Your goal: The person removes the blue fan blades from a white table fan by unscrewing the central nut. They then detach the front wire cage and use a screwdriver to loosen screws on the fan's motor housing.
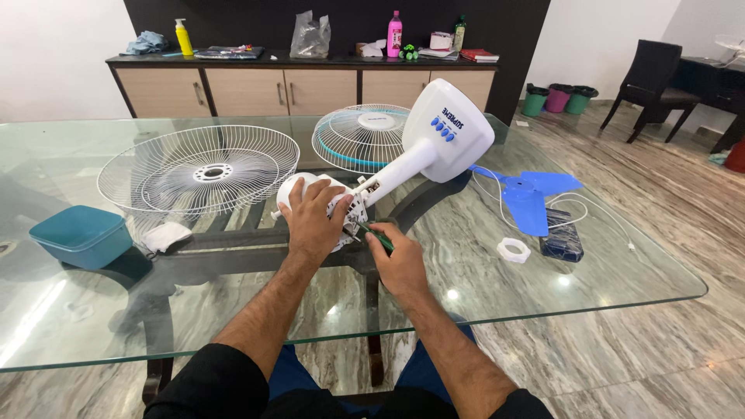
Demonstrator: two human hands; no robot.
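Note:
A white table fan body (434,143) lies tilted on the glass table (543,295), its base with blue buttons raised to the right. My left hand (313,219) rests on top of the fan's motor housing (299,188) and grips it. My right hand (400,260) is closed on a green-handled screwdriver (378,238) whose tip points into the back of the motor. A white wire guard (198,171) lies to the left, and a second guard with a blue rim (361,136) lies behind the fan.
A blue fan blade (531,198), a white plastic nut (513,250), a dark blue packet (562,237) and a white cord lie at the right. A teal box (80,235) and white cloth (167,236) sit left. A sideboard (303,85) stands behind.

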